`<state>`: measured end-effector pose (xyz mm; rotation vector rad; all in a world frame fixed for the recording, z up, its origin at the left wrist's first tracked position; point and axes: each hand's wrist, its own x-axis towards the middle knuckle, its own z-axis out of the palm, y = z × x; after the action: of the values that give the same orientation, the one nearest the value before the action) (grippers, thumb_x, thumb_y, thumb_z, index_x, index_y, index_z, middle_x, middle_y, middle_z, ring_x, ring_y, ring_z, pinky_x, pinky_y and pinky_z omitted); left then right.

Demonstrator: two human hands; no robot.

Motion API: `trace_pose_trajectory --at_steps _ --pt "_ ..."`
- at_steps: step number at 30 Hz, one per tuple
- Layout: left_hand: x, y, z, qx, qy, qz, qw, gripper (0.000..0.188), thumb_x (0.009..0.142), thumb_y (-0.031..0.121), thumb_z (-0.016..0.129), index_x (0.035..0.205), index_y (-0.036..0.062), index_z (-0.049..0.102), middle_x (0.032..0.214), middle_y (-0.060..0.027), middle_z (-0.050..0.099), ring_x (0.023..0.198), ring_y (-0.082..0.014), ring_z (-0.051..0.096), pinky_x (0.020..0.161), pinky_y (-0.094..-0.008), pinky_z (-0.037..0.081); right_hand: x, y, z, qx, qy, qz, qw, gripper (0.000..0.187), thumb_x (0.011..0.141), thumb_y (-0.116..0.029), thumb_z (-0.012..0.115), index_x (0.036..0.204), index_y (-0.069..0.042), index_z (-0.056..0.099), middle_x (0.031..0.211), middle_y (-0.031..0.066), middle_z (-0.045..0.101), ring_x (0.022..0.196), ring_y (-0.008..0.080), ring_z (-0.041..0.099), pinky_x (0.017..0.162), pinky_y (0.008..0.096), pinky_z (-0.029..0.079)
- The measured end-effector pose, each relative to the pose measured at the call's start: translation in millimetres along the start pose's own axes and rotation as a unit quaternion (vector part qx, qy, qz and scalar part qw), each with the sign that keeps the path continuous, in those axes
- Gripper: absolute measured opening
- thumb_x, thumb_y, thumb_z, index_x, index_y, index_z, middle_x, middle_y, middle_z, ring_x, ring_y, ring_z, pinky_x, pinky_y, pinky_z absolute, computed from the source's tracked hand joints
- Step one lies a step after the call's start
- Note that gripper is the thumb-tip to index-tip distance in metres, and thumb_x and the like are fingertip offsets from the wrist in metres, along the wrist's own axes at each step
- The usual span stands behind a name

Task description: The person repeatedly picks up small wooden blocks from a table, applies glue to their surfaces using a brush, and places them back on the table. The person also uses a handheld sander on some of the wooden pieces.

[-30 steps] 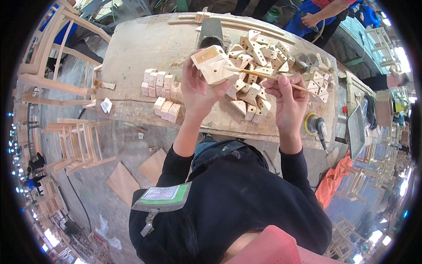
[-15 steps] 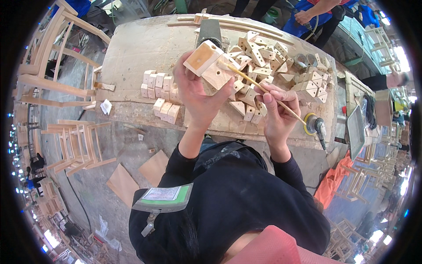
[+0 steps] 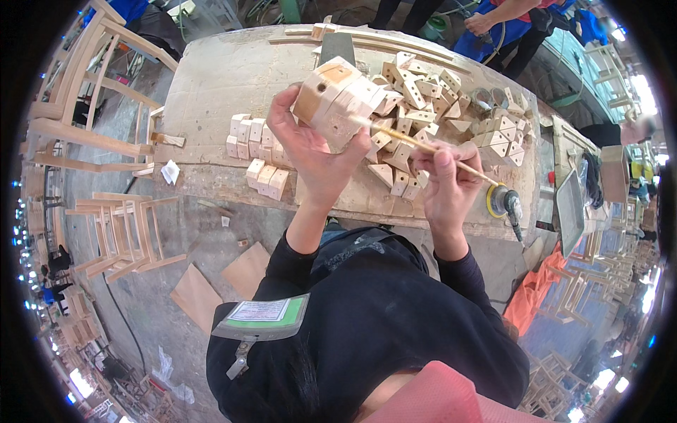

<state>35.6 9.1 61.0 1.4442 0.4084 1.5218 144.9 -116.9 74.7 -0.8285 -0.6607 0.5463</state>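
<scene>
Above the workbench my left hand [image 3: 310,144] is closed round several wooden corner blocks [image 3: 337,92] pressed together in a stack, with a drilled hole showing on one face. Between the fingers and thumb of my right hand [image 3: 453,176] is a thin brush [image 3: 409,141] with a long wooden handle. Its tip is smeared by motion and lies at the lower side of the held blocks; I cannot tell its exact contact. Behind the blocks stands a dark grey block-like object [image 3: 337,46], partly hidden.
Loose drilled blocks [image 3: 423,92] are heaped on the workbench [image 3: 211,77], with neat rows of blocks [image 3: 268,178] at left. A disc sander [image 3: 499,200] lies at the right edge. Wooden chair frames [image 3: 127,233] stand left. Another person's hand [image 3: 479,25] is at the far right.
The held blocks have turned in my left hand, showing a different holed face. The brush tip has shifted left and lower across them, and my right hand has dropped slightly.
</scene>
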Motion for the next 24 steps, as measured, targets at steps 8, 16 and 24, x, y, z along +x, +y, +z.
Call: trace_pose_trajectory --at_steps 8,16,24 --pt "0.0 1.2 -3.3 0.009 -0.025 0.002 1.000 0.089 0.065 -0.003 0.071 0.137 0.0054 0.019 0.125 -0.0146 0.037 0.116 -0.0224 0.048 0.096 -0.0330 0.047 15.7 3.9 8.8 -0.071 0.065 -0.003 0.995 0.009 0.090 0.002 0.059 0.087 0.000 0.050 0.097 0.0221 0.066 0.087 0.0277 0.069 0.074 0.0331 0.059" --pt "1.8 -1.7 -8.5 0.007 -0.003 -0.001 1.000 0.090 0.064 -0.003 0.072 0.137 0.0045 0.020 0.125 -0.0144 0.038 0.116 -0.0221 0.049 0.096 -0.0326 0.048 14.8 8.5 10.4 -0.060 0.014 -0.006 0.998 0.010 0.088 0.007 0.059 0.089 0.000 0.052 0.106 0.0227 0.064 0.096 0.0266 0.066 0.081 0.0322 0.056" --pt "11.3 -7.0 -18.6 -0.007 0.001 -0.026 1.000 0.089 0.064 -0.003 0.072 0.137 0.0022 0.021 0.126 -0.0166 0.040 0.115 -0.0225 0.050 0.097 -0.0342 0.046 19.4 6.5 9.8 -0.118 -0.116 -0.020 0.986 0.014 0.085 0.011 0.060 0.086 -0.002 0.057 0.103 0.0188 0.065 0.094 0.0259 0.066 0.077 0.0319 0.056"
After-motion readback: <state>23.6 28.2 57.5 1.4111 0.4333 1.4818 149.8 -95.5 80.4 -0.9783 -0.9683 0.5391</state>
